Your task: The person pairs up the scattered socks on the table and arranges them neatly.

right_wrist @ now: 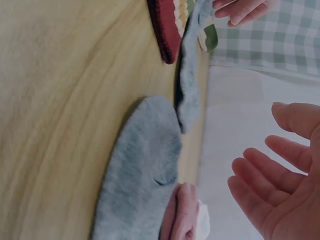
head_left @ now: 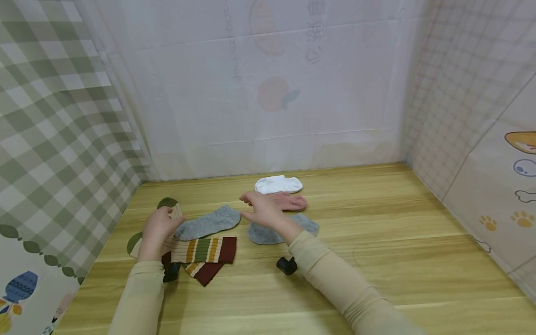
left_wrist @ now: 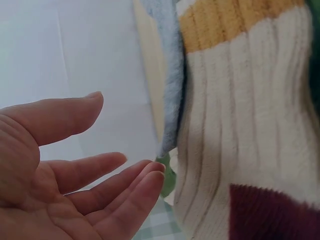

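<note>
My left hand [head_left: 158, 228] hovers over the left end of two striped socks [head_left: 203, 251], which lie crossed, with burgundy cuffs and green ends. Beside its fingertips is one grey sock [head_left: 211, 224]; in the left wrist view the thumb and fingers [left_wrist: 125, 195] are apart with nothing between them. Over a second grey sock [head_left: 261, 235] and a pink sock [head_left: 295, 203] reaches my right hand [head_left: 265, 211], partly covering both in the head view. The right wrist view shows its fingers [right_wrist: 260, 190] spread and holding nothing. Behind the pink sock lies a white sock [head_left: 278, 184].
The socks lie on a wood-grain tabletop [head_left: 368, 223]. A pale sheet [head_left: 201, 102] rises behind it, a green checked cloth [head_left: 54, 116] stands at the left, and a printed panel [head_left: 494, 177] borders the right. Small black devices [head_left: 286, 265] sit under both wrists.
</note>
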Available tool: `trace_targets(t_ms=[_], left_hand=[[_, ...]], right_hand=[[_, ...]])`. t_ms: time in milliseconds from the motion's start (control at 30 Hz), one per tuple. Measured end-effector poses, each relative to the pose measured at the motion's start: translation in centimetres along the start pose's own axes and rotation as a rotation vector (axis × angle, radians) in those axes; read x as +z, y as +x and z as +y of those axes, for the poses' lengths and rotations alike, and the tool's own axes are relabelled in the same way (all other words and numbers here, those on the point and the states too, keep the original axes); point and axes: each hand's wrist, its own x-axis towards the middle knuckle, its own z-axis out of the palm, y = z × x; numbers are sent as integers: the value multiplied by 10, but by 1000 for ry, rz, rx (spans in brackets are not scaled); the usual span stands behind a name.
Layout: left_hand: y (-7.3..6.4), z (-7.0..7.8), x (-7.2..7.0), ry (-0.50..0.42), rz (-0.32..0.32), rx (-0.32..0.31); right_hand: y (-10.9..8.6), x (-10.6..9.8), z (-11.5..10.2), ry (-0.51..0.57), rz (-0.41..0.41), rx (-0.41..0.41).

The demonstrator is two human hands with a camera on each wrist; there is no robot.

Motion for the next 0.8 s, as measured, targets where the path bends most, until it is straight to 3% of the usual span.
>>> trace_targets(t_ms=[333,800], left_hand=[[7,-5,6,7,-70,-47],[10,-10,14,3,-15,-3]], right_hand=[[4,14,2,-7,-33,33],[14,29,1,-94,-72,72]])
